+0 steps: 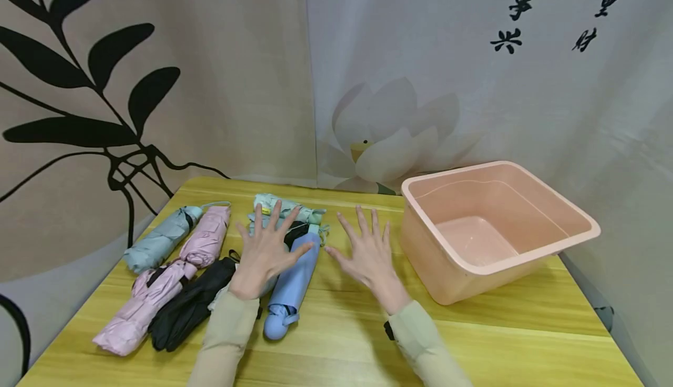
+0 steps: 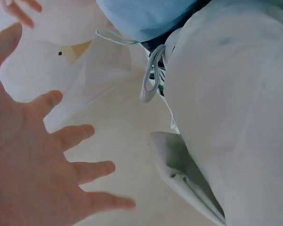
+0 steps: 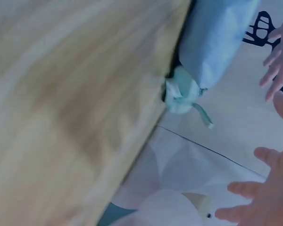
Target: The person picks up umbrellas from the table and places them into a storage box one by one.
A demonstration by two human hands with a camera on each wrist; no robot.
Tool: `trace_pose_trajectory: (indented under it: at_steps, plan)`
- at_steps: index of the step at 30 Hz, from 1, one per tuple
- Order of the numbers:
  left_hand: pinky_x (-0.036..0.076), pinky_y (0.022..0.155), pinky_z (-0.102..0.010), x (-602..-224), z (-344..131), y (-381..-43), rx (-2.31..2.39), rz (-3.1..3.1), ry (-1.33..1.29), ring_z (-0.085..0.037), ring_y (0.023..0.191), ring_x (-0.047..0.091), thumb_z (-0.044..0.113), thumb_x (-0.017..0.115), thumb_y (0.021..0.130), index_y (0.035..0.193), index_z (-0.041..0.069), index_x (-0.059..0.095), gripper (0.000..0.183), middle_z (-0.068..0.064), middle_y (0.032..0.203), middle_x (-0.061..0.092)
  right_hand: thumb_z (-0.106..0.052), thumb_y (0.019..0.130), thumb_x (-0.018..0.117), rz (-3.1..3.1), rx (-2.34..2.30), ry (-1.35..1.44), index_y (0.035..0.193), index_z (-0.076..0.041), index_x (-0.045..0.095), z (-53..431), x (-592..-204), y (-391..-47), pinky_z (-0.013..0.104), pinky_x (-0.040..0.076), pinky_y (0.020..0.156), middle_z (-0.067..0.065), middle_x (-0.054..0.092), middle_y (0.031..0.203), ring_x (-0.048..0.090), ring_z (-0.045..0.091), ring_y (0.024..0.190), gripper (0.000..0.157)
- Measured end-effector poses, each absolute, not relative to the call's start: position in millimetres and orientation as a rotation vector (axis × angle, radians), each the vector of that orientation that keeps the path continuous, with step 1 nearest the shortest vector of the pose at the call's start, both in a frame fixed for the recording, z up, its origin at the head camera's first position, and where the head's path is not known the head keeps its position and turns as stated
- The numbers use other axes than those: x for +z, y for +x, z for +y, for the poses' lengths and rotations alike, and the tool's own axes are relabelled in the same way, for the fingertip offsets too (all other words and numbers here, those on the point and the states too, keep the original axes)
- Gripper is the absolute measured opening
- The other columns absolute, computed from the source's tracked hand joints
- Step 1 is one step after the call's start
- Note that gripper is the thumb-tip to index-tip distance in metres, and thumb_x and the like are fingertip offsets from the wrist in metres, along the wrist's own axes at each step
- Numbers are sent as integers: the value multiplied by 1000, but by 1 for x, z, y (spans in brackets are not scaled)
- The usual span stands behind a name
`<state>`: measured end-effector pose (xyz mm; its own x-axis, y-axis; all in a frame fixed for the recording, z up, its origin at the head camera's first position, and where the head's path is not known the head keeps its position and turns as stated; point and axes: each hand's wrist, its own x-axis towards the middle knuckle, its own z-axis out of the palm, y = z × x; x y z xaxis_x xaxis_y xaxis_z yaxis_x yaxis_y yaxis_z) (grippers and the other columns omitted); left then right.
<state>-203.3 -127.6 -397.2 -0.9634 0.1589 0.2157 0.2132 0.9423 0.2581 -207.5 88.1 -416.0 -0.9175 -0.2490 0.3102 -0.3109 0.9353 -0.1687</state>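
Both hands are held up with fingers spread and nothing in them. My left hand (image 1: 265, 261) hovers above several folded umbrellas, partly hiding a grey one beneath it. Just to its right lies a blue umbrella (image 1: 295, 284), with a mint patterned umbrella (image 1: 289, 207) behind. A black umbrella (image 1: 193, 305) is on its other side. Farther left are two pink umbrellas (image 1: 207, 236) and a light teal umbrella (image 1: 164, 241). My right hand (image 1: 372, 258) is over the wooden table, between the blue umbrella and a pink plastic tub. The left wrist view also shows the spread left hand (image 2: 33, 155).
The pink tub (image 1: 447, 264) stands at the right of the wooden table (image 1: 336, 340), with nothing seen inside. A printed curtain (image 1: 252, 83) hangs along the table's back edge.
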Motion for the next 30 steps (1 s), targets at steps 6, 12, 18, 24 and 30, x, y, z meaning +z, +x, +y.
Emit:
trace_pose_trajectory:
  at_steps: [6,12,18,24,30]
  plan:
    - [36,94,-63,-395,-126,-199,-386,-2831,-314,-48,123,40,60,49,83,141,21,36,71,-19,136,46,-47,85,55,-2555,261,591,129,-18,52,102,-387,-194,49,42,97,10,54,129,50,33,119,52]
    - [51,71,-48,-394,-121,-189,-271,-2816,-380,-37,95,60,48,60,82,127,9,53,59,-16,111,64,-24,81,66,-2356,228,664,109,-11,64,131,-337,-172,37,53,76,6,66,106,62,24,96,32]
    - [51,62,-44,-399,-115,-181,-260,-2913,-417,-34,85,62,40,66,79,120,4,55,56,-16,100,65,-21,81,64,-2349,256,655,109,-8,62,180,-297,-162,40,52,70,9,65,100,62,27,90,30]
    - [50,69,-46,-406,-110,-175,-220,-3006,-440,-35,87,61,38,68,77,128,-1,48,67,-21,102,62,-19,82,63,-2516,270,412,114,-9,59,247,-280,-169,52,47,63,16,62,108,60,37,90,33]
    - [50,69,-46,-412,-108,-172,-261,-3050,-437,-36,89,61,40,69,76,132,-3,44,75,-24,106,61,-28,88,56,-2747,263,97,124,-3,49,330,-283,-187,61,41,68,30,52,117,51,49,92,44]
